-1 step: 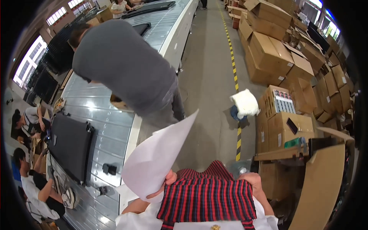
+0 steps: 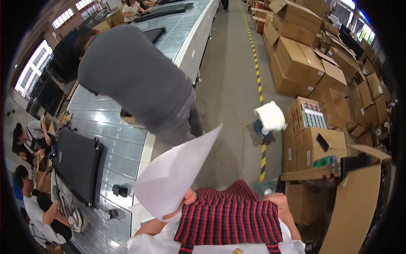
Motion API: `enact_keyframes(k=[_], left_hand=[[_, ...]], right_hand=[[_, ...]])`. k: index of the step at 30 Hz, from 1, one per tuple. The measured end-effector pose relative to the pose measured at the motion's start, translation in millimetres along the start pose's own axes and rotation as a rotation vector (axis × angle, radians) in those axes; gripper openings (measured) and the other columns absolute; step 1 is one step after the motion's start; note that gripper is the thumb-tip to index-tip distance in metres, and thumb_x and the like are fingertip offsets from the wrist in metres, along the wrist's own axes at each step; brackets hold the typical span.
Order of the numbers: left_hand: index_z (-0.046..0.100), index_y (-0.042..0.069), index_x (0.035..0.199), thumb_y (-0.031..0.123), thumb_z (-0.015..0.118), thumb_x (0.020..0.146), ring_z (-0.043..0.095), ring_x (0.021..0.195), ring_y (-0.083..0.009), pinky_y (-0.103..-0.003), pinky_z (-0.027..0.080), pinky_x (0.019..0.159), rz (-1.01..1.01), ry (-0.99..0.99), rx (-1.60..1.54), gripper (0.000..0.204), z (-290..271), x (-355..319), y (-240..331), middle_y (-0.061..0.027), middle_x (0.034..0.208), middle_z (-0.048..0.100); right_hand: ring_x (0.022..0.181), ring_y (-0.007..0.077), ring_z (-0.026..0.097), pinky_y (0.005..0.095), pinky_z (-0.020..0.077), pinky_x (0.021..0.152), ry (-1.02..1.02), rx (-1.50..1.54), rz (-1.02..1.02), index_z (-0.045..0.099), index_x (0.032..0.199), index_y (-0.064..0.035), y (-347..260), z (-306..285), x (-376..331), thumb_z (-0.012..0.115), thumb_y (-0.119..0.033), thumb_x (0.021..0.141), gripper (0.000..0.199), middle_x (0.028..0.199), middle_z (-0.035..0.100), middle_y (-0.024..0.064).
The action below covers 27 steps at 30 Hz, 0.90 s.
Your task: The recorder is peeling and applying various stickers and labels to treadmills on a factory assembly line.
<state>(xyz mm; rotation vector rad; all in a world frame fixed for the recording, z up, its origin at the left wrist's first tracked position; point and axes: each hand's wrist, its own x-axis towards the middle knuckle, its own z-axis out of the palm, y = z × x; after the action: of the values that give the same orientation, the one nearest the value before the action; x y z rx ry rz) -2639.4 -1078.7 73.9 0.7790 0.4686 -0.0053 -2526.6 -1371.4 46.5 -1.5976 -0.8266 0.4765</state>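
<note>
A large white sheet of paper (image 2: 171, 175) curls up into a point in front of me on the left. My left hand (image 2: 189, 198) is closed on its lower right edge, thumb and fingertips showing. Red-and-black striped cloth (image 2: 228, 222) spreads across my front, like an apron. At its right edge is my right hand (image 2: 277, 200), bent at the knuckles; the cloth hides its fingers, so I cannot make out what they hold, if anything. Something clear, like plastic (image 2: 266, 187), lies just beyond that hand.
A metal conveyor (image 2: 118, 156) runs along my left, bearing a black panel (image 2: 78, 165). A person in grey (image 2: 135, 80) leans over it; others sit beyond. Right stand cardboard boxes (image 2: 300, 59), a phone (image 2: 322, 142) on one, and a stool with a white cushion (image 2: 270, 116).
The person in grey has shifted slightly to the left. Most of the scene sits a touch lower in the picture. My left hand still holds the paper.
</note>
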Motion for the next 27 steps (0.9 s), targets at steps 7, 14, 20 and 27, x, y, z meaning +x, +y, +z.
enact_keyframes(k=[7, 14, 20, 27], left_hand=[[0.044, 0.007, 0.078, 0.027, 0.051, 0.083, 0.04, 0.06, -0.0136, -0.025, 0.036, 0.061, 0.093, -0.184, 0.085, 0.021, 68, 158, 26, 0.0011, 0.066, 0.04], [0.044, 0.007, 0.076, 0.027, 0.05, 0.083, 0.04, 0.06, -0.013, -0.024, 0.037, 0.06, 0.124, -0.171, 0.1, 0.022, 132, 286, 57, 0.001, 0.066, 0.04], [0.043, 0.007, 0.075, 0.027, 0.049, 0.084, 0.04, 0.06, -0.0125, -0.024, 0.037, 0.059, 0.125, -0.125, 0.087, 0.023, 152, 412, 94, 0.001, 0.065, 0.04], [0.043, 0.007, 0.074, 0.028, 0.048, 0.084, 0.04, 0.06, -0.0119, -0.024, 0.037, 0.058, 0.055, -0.11, 0.08, 0.024, 144, 553, 179, 0.001, 0.065, 0.04]], right_hand=[[0.072, 0.0128, 0.056, 0.0246, 0.0448, 0.065, -0.154, 0.796, 0.415, 0.058, 0.093, 0.0007, 115, -120, 112, 0.058, -0.009, 0.078, 0.018, 0.081, 0.06, 0.0096], [0.074, 0.0166, 0.057, 0.0272, 0.0452, 0.069, -0.638, 0.099, 0.23, 0.056, 0.099, -0.0044, 160, -151, 297, 0.055, -0.023, 0.081, 0.026, 0.081, 0.06, 0.0065], [0.08, 0.0281, 0.057, 0.0377, 0.0448, 0.068, -0.88, -0.319, 0.073, 0.056, 0.097, -0.0102, 209, -192, 424, 0.053, -0.024, 0.078, 0.024, 0.086, 0.06, 0.011], [0.077, 0.0306, 0.056, 0.0411, 0.0451, 0.062, -0.812, -0.642, -0.246, 0.056, 0.083, -0.007, 224, -256, 603, 0.052, -0.019, 0.072, 0.016, 0.078, 0.058, 0.0131]])
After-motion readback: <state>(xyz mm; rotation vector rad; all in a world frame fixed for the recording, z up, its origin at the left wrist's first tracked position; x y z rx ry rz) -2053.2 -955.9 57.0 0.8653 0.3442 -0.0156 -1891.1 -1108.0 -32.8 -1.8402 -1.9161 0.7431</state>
